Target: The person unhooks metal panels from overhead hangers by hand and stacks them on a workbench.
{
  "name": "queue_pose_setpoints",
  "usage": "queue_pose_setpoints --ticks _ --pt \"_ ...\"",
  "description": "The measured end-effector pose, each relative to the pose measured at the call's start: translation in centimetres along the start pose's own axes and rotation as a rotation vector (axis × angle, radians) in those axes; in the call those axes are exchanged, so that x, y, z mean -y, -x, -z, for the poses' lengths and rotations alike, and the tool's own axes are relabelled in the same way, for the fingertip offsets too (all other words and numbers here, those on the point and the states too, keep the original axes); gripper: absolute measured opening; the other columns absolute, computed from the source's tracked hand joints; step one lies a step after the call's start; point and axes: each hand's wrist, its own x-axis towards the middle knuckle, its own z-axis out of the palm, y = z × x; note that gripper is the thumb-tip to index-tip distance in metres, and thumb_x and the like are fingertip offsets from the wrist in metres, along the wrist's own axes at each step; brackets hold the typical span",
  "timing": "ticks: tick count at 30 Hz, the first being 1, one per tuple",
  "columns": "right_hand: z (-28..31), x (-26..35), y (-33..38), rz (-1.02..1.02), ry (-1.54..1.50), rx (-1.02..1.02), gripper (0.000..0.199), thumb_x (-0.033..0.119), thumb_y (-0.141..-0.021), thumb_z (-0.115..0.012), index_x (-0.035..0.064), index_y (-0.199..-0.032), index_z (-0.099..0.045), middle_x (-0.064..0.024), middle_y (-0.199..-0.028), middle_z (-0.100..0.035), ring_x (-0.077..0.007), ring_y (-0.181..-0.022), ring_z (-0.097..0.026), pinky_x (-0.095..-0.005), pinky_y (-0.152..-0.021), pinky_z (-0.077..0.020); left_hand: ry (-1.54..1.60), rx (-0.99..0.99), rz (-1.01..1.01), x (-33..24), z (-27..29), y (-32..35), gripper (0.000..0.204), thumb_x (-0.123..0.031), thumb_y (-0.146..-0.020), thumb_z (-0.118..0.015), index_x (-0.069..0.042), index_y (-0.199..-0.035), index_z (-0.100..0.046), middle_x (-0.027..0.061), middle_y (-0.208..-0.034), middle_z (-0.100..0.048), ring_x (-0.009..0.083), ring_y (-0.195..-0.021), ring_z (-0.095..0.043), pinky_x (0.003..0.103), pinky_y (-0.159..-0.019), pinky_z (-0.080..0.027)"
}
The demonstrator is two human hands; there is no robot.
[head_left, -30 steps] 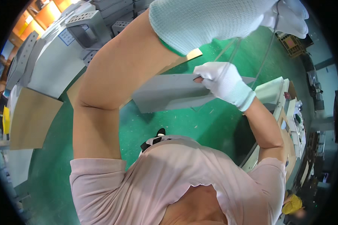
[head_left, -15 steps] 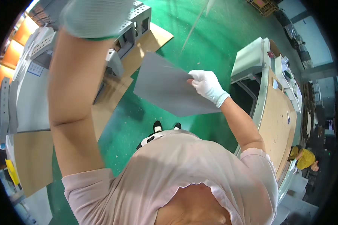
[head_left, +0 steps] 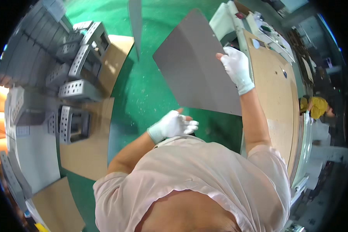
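Grey metal sheet [head_left: 195, 63] held up tilted over green floor [head_left: 147, 96], just left of workbench [head_left: 276, 89]. Right hand [head_left: 236, 66], white glove, pinching sheet's right edge, fingers clamped on it. Left hand [head_left: 174, 125], also gloved, below sheet's lower edge, fingers loose and spread, not touching anything. Perforated grey metal boxes [head_left: 79, 58] sitting on cardboard [head_left: 87, 150] off to left.

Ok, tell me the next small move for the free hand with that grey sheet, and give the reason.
Probably bring the left hand up to the near edge of the grey sheet. Only the right hand pinches it, at its right edge, so the wide panel hangs tilted over the green floor. The left hand is open, just below the sheet and touching nothing.
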Motion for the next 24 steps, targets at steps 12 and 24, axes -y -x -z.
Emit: queue_pose_setpoints --ticks 12,24 --pt "13.6 -7.4 18.6 -0.286 -0.135 -0.418 0.012 -0.005 -0.070 -0.064 -0.0011 -0.079 -0.058 -0.0090 -0.064 -0.050 -0.0170 -0.057 -0.042 -0.0243 -0.058 -0.0409 0.150 0.259 -0.322 3.6 -11.0 -26.7 0.072 -0.064 -0.080 -0.042 -0.015 -0.132 -0.037 0.0027 -0.135 -0.040 0.0254 -0.125 -0.037 0.047 -0.103 -0.029" --pt "21.8 -17.3 19.5 0.173 -0.684 0.163 0.070 0.042 -0.071 -0.067 -0.0023 -0.121 -0.047 -0.0228 -0.130 -0.039 -0.0399 -0.110 -0.047 -0.0440 -0.084 -0.0444 -0.171 0.314 -0.560 -3.8 -13.2 -32.2 0.019 -0.020 -0.091 -0.042 -0.005 -0.097 -0.052 0.0076 -0.085 -0.051 0.0201 -0.085 -0.048 0.031 -0.092 -0.038"
